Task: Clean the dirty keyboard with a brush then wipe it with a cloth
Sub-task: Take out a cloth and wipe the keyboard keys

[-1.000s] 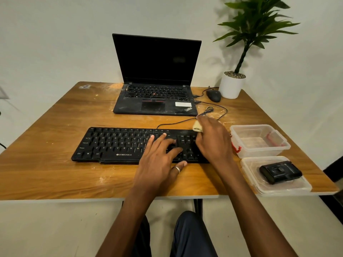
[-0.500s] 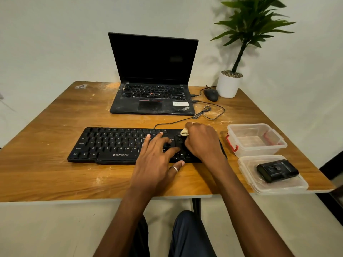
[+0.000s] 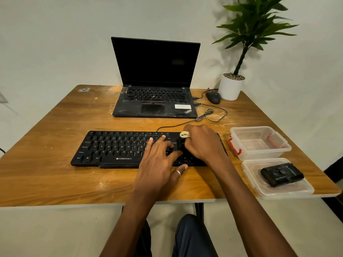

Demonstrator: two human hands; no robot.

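Plastic tub [image 3: 259, 153] beside keyboard [image 3: 120, 146], black device [image 3: 282, 174] on lid [image 3: 291, 191]

Wooden tabletop [image 3: 55, 164] with pale, dusty smears, set against a plain off-white wall [image 3: 55, 43]. At the far centre stands an open black laptop [image 3: 154, 67] – screen dark, a white rectangular label [image 3: 182, 106] on its right palm rest. Just right of the laptop lies a black computer mouse [image 3: 213, 97], beside a white cylindrical pot [image 3: 230, 89] holding a green leafy plant [image 3: 254, 21]. A thin black cable [image 3: 209, 115] lies loosely coiled near the laptop's front right corner. On the table's right edge sits a clear plastic container [image 3: 259, 154] with red clasps [image 3: 234, 147]; nearer the camera, a flat clear plastic lid [image 3: 278, 191] bears a black rectangular device [image 3: 282, 174] – its type cannot be told.
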